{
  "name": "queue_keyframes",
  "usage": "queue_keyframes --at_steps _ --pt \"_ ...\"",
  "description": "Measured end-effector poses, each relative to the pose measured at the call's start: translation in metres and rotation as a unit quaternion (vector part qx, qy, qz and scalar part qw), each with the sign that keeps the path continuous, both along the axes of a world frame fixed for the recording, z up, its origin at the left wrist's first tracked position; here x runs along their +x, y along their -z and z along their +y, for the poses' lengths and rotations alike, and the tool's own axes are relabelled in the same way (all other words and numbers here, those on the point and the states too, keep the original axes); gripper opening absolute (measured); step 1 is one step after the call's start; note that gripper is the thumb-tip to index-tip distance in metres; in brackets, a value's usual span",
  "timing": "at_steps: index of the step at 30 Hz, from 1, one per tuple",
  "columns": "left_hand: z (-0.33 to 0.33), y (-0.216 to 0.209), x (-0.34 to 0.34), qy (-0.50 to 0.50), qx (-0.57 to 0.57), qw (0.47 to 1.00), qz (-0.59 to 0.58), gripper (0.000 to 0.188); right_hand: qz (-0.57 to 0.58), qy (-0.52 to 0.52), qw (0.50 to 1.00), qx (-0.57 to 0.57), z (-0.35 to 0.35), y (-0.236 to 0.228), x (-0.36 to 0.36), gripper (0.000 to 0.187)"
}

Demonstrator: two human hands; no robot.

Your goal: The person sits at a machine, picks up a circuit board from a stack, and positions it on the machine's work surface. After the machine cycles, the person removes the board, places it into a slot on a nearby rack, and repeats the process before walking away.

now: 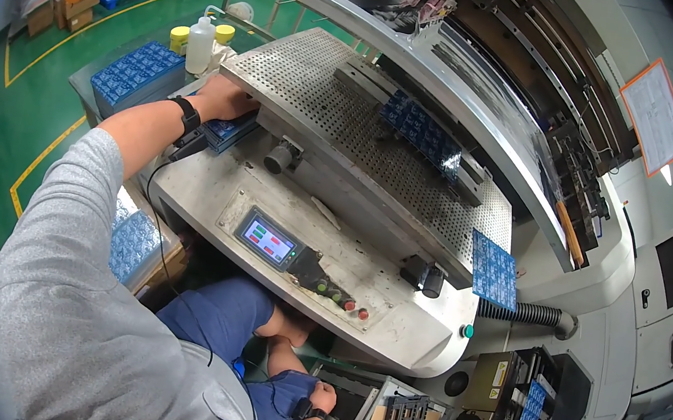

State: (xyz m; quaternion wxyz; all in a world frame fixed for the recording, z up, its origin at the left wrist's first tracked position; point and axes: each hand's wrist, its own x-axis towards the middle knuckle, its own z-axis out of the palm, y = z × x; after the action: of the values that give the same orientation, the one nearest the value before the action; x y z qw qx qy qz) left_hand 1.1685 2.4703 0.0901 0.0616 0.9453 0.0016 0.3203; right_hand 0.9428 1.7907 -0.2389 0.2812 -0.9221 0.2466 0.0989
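Observation:
My left hand reaches to the left end of the perforated metal table, over a stack of blue patterned boards. Its fingertips are hidden at the table's edge, so I cannot see whether they grip a board. My right hand rests by my thigh with its fingers curled in, and nothing shows in it. On the perforated table, a blue patterned board lies along a metal rail. Another blue board is at the table's right end.
A taller stack of blue boards stands at left, beside a white bottle and yellow-lidded jars. A lit control screen and buttons sit on the machine's front. A large framed screen slants above the table.

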Motion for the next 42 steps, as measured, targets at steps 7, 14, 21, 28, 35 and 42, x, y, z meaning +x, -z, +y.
queue_keyframes --at_steps 7,14,21,28,35,42 --pt "0.001 0.000 0.001 -0.012 -0.003 1.000 0.025 0.041 -0.014 -0.008 1.000 -0.014 0.002 -0.003 0.003 0.029" --pt "0.003 -0.001 -0.001 -0.006 0.019 1.000 0.001 0.041 0.002 -0.006 1.000 -0.014 0.000 -0.001 0.001 0.029" --pt "0.001 0.001 0.003 -0.021 -0.001 1.000 0.022 0.042 -0.001 0.006 1.000 0.001 -0.001 0.002 0.000 0.028" --pt "0.007 0.008 0.009 -0.020 0.003 0.999 0.027 0.043 -0.006 0.009 1.000 0.004 -0.001 0.004 0.002 0.028" --pt "0.003 0.001 0.004 -0.005 0.005 1.000 0.023 0.042 -0.011 0.018 1.000 -0.001 -0.005 0.008 -0.001 0.026" --pt "0.001 -0.002 0.000 0.010 0.011 1.000 -0.009 0.039 -0.005 0.009 1.000 -0.001 -0.001 0.000 0.001 0.026"
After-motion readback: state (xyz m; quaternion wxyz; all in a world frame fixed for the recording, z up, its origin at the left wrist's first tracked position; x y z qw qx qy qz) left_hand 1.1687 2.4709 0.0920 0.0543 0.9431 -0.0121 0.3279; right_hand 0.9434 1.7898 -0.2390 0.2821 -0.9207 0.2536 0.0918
